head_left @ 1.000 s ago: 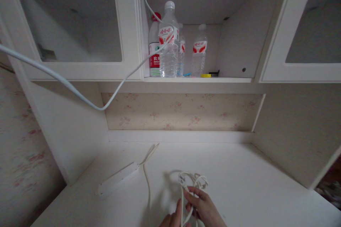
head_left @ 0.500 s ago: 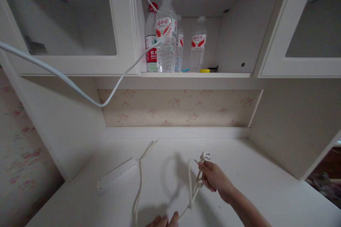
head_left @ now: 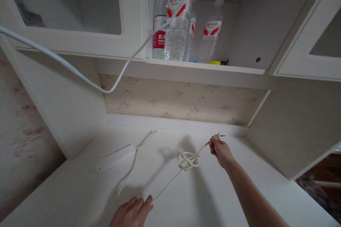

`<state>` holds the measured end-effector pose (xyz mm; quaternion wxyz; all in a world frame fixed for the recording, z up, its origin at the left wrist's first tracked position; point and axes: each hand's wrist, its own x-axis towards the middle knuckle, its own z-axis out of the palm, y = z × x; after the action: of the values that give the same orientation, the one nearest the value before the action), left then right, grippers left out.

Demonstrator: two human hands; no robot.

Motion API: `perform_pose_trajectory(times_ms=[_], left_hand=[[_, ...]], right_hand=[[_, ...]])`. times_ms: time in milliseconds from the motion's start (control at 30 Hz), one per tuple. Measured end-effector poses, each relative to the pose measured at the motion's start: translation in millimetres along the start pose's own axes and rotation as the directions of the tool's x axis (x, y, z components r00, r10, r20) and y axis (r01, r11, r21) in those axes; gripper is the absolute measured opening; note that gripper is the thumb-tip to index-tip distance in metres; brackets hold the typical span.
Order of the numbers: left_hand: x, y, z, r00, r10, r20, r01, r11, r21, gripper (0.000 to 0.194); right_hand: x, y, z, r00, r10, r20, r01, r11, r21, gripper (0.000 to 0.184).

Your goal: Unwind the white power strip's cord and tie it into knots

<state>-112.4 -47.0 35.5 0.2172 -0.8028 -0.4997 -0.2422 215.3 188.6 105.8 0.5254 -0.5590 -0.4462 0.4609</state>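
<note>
A white power strip (head_left: 117,157) lies on the left of the white desktop, its cord running toward me. Between my two hands the white power cord (head_left: 167,186) is stretched, with a loose knot (head_left: 188,160) in its middle. My right hand (head_left: 220,151) is closed round the cord's plug (head_left: 218,136), whose prongs point right. My left hand (head_left: 133,211), low in the view, is closed with thumb and fingers together on the cord's other stretch. The palm side of my left hand is hidden.
Overhead, a white cabinet shelf (head_left: 239,68) holds several plastic bottles (head_left: 178,25) and a small yellow object (head_left: 214,62). A thick white cable (head_left: 64,70) hangs across the front from the upper left. Side panels (head_left: 298,127) bound the desktop (head_left: 170,205).
My hands have moved apart, the right one up and right with the plug, the left one leftward. The bunched cord is now stretched with a knot between them. The view has tilted.
</note>
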Motion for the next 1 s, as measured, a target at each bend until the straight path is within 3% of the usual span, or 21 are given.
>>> perform_pose_trajectory(times_ms=[100,200,300,367,433,567,633,800,900,1000], left_hand=[[-7,-4,-0.2,0.998,-0.065,0.025,0.067,0.994,-0.084,0.029],[-17,-6,3.4,0.965,-0.205,0.164,0.237,0.949,-0.209,0.023],[-21,-7,4.4,0.844,-0.400,0.356,0.519,0.776,-0.359,0.025],[-19,-8,2.0,0.734,-0.519,0.438,0.679,0.581,-0.449,0.033],[-12,-10,-2.0,0.631,-0.620,0.466,0.759,0.367,-0.538,0.039],[5,-15,-7.5,0.458,-0.731,0.506,0.728,-0.018,-0.685,0.047],[11,-17,-7.2,0.400,-0.746,0.532,0.676,-0.151,-0.721,0.048],[20,-24,-0.3,0.344,-0.778,0.526,0.557,-0.282,-0.781,0.042],[24,-38,7.7,0.260,-0.795,0.548,0.507,-0.370,-0.779,0.038],[27,-66,17.2,0.214,-0.844,0.492,0.598,-0.285,-0.749,0.036]], right_hand=[[7,6,-2,0.999,0.019,-0.032,-0.019,1.000,0.002,0.037],[7,13,-3,0.999,0.025,-0.039,-0.025,1.000,-0.014,0.037],[-1,19,1,1.000,0.022,-0.006,-0.022,0.998,-0.066,0.039],[-11,25,6,0.998,0.037,0.045,-0.031,0.993,-0.114,0.041],[-23,32,16,0.991,0.064,0.116,-0.045,0.986,-0.158,0.042],[-53,49,46,0.959,0.099,0.266,-0.047,0.979,-0.198,0.042],[-70,58,65,0.938,0.093,0.334,-0.029,0.981,-0.191,0.042],[-109,77,112,0.859,0.069,0.507,0.023,0.985,-0.172,0.034],[-119,90,135,0.791,-0.007,0.612,0.188,0.955,-0.231,0.028],[-122,103,147,0.805,-0.072,0.588,0.299,0.907,-0.298,0.026]])
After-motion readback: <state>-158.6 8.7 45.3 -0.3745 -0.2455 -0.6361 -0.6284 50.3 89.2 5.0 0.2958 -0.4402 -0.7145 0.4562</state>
